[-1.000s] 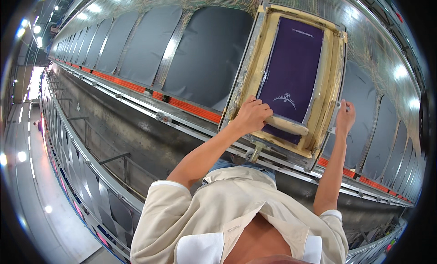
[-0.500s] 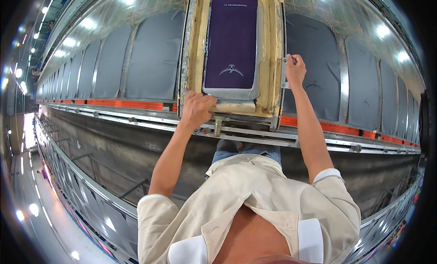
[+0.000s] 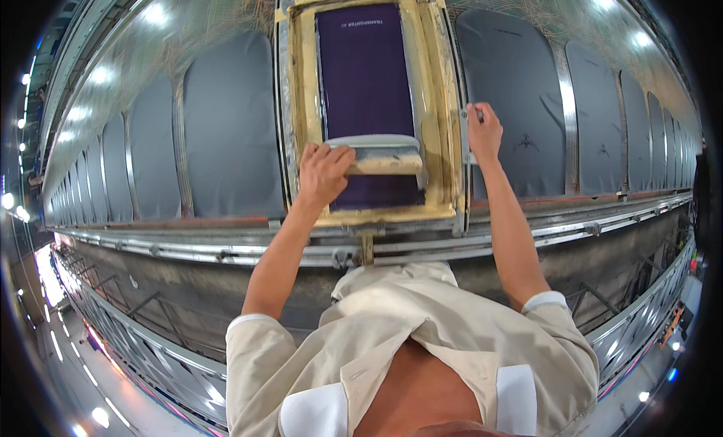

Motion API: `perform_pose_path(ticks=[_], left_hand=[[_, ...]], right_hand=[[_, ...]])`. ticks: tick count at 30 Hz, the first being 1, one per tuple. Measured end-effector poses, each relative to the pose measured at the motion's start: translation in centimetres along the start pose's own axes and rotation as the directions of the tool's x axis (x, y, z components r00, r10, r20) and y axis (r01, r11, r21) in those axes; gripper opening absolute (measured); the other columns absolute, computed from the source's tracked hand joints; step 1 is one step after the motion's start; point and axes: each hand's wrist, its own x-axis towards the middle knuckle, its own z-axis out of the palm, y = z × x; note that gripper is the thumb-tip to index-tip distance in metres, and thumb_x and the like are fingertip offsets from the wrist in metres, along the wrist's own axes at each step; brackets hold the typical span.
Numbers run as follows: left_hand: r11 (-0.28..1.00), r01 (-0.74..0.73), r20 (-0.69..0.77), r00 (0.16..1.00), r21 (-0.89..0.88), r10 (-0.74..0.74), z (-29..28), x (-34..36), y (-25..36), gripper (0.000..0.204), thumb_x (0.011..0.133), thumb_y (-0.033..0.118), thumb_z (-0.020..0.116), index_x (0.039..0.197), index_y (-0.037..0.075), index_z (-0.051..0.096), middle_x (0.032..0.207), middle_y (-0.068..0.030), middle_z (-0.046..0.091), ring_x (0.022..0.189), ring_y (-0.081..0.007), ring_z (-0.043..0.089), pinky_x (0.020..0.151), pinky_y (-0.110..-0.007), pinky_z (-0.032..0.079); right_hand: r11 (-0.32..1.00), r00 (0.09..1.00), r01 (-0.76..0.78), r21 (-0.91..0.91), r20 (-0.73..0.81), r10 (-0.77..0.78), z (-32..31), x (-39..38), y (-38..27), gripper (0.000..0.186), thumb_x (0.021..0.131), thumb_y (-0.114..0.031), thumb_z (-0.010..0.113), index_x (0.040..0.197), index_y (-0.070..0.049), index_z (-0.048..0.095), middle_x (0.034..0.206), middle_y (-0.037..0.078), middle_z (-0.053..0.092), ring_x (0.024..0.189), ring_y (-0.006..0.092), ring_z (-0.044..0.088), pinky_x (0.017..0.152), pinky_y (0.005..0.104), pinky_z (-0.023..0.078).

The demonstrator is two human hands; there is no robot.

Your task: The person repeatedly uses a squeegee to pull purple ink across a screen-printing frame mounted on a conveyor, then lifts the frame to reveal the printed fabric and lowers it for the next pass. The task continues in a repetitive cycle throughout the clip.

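gripping squeegee (image 3: 382, 164) left, frame (image 3: 442, 98) edge right, hands (image 3: 324, 172) apart

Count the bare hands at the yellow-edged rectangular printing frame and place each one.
2. The bare left hand grips the left end of the pale, bar-shaped squeegee; the bare right hand is curled at the frame's right edge. No others show.

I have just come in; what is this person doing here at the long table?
The person's left hand grips the left end of a wooden-handled bar, which lies crosswise over the lower part of a purple panel inside a yellow-edged frame. The right hand is curled at a metal bracket on the frame's right side. Grey sheets lie in a row on both sides.
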Motion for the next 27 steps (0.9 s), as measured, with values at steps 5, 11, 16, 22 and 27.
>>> perform_pose_path(ticks=[5, 11, 16, 22, 27], left_hand=[[1.0, 0.008, -0.082, 0.997, 0.017, -0.007, 3.0, 11.7, -9.6, 0.036, 0.063, 0.0, 0.072, 0.096, 0.012, 0.072, 0.098, -0.0003, 0.075, 0.082, -0.0238, 0.066, 0.08, -0.039, 0.047], [0.997, -0.027, -0.015, 1.0, -0.078, 0.025, 4.1, 24.8, -17.9, 0.02, 0.069, 0.014, 0.08, 0.089, 0.012, 0.075, 0.085, -0.0067, 0.073, 0.079, -0.0294, 0.068, 0.076, -0.043, 0.051], [0.979, 0.2, 0.226, 0.956, -0.026, -0.189, 2.9, 30.3, -19.2, 0.028, 0.073, 0.031, 0.087, 0.091, 0.012, 0.078, 0.08, -0.0114, 0.072, 0.08, -0.033, 0.069, 0.074, -0.046, 0.054], [0.953, 0.303, 0.338, 0.899, -0.025, -0.277, 3.7, 32.6, -21.1, 0.038, 0.073, 0.037, 0.085, 0.103, 0.014, 0.078, 0.087, -0.0119, 0.075, 0.086, -0.0338, 0.071, 0.079, -0.044, 0.055], [0.96, 0.281, 0.312, 0.912, -0.001, -0.267, 3.3, 31.2, -20.4, 0.042, 0.073, 0.039, 0.085, 0.106, 0.015, 0.078, 0.083, -0.0112, 0.075, 0.085, -0.034, 0.071, 0.079, -0.045, 0.055]], right_hand=[[0.941, 0.992, 0.079, -0.328, 0.118, -0.042, -2.0, 0.2, -2.8, 0.027, 0.094, -0.033, 0.071, 0.109, -0.011, 0.07, 0.098, 0.012, 0.072, 0.089, 0.033, 0.067, 0.08, 0.0442, 0.052], [0.83, 0.811, 0.558, -0.029, 0.235, -0.537, 0.5, 12.9, -13.8, 0.053, 0.089, -0.038, 0.076, 0.132, -0.009, 0.064, 0.129, 0.015, 0.066, 0.124, 0.0369, 0.058, 0.108, 0.0468, 0.044], [0.626, 0.586, 0.76, -0.172, 0.599, -0.546, 8.2, 23.1, -22.0, 0.053, 0.085, -0.043, 0.079, 0.123, -0.009, 0.068, 0.12, 0.015, 0.071, 0.113, 0.0349, 0.066, 0.098, 0.0457, 0.051], [0.489, 0.509, 0.823, -0.29, 0.758, -0.407, 15.4, 28.5, -22.0, 0.04, 0.079, -0.038, 0.082, 0.102, -0.006, 0.075, 0.095, 0.017, 0.076, 0.091, 0.0352, 0.073, 0.082, 0.0444, 0.058], [0.534, 0.564, 0.777, -0.333, 0.745, -0.356, 14.6, 26.2, -22.1, 0.034, 0.075, -0.035, 0.084, 0.094, -0.008, 0.077, 0.086, 0.02, 0.074, 0.086, 0.0366, 0.073, 0.077, 0.0451, 0.057]])
